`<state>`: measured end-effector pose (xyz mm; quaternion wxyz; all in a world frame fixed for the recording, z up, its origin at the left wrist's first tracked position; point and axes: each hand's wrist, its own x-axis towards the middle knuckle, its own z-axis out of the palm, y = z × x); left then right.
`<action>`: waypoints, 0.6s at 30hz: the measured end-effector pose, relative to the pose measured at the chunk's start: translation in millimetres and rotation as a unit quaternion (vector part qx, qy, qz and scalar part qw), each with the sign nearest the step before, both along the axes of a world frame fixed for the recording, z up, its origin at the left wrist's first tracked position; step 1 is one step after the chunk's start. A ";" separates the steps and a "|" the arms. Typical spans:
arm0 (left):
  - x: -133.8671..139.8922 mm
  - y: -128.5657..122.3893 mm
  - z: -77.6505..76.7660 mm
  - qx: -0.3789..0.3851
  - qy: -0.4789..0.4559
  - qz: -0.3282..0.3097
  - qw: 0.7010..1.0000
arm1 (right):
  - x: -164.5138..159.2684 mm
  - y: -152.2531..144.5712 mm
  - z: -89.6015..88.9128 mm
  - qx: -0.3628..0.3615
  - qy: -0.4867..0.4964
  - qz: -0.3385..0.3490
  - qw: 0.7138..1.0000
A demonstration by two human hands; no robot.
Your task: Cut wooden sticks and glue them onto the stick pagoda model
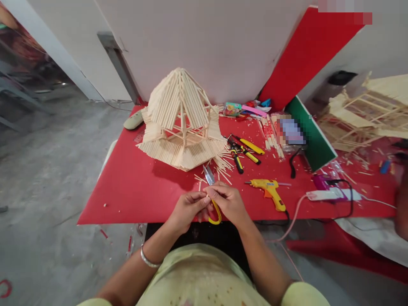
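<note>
My left hand [191,207] and my right hand [230,202] meet above the table's front edge, fingertips pinched close together. Between them is something small and pale that I cannot make out. Scissors [209,175] with yellow handles sit in my right hand, their blades pointing away past the fingers and a handle loop showing below. Beyond the blades stands a model pavilion [185,155] built of thin wooden sticks, with a peaked roof and a wide lower skirt. Loose sticks [224,163] lie beside its base.
On the red table [127,182] lie pliers [236,159], a yellow utility knife [251,146] and a yellow glue gun [269,190] with its cable. Bundled sticks [270,134] and a green board [310,131] are at the right. Another stick model [360,114] stands farther right.
</note>
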<state>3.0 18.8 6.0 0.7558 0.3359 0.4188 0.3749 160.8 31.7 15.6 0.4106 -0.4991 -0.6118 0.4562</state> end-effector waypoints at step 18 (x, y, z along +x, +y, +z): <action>-4.0 15.6 15.0 0.019 -0.066 0.073 0.995 | 154.4 198.4 -10.8 -0.041 -0.564 -0.145 0.812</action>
